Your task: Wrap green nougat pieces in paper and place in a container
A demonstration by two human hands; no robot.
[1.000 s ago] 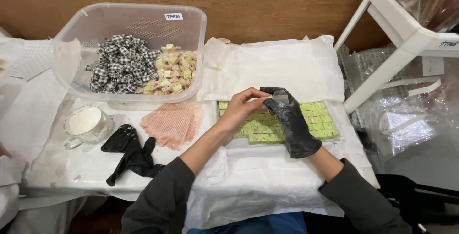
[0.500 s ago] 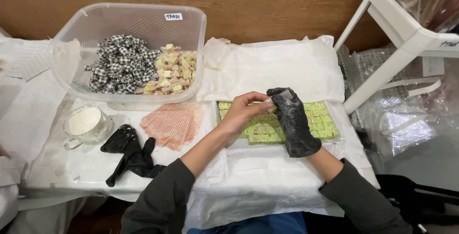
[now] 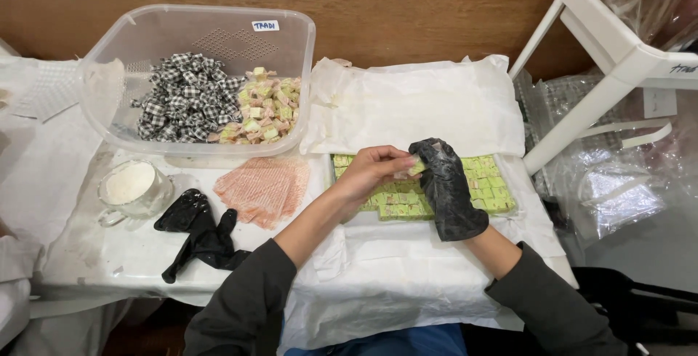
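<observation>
Head camera looks steeply down, close above table [image 3: 131, 269].

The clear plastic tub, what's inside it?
The clear plastic tub holds black-and-white checked wrapped pieces on the left and pale green-pink cubes beside them. Whatever lies beneath the piles is covered.

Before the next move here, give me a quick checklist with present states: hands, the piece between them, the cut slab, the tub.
1. Right hand gloved in black: ok.
2. Left hand gloved: not ok, bare; a spare black glove lies on the table.
3. Small green piece pinched between both hands' fingertips: ok.
4. Slab of cut green squares within reach, under the hands: ok.
5. Clear plastic tub has room: ok, checked-wrapped sweets and unwrapped cubes cover only part of its floor.
6. Pink wrapper sheets stacked beside left forearm: ok.
</observation>
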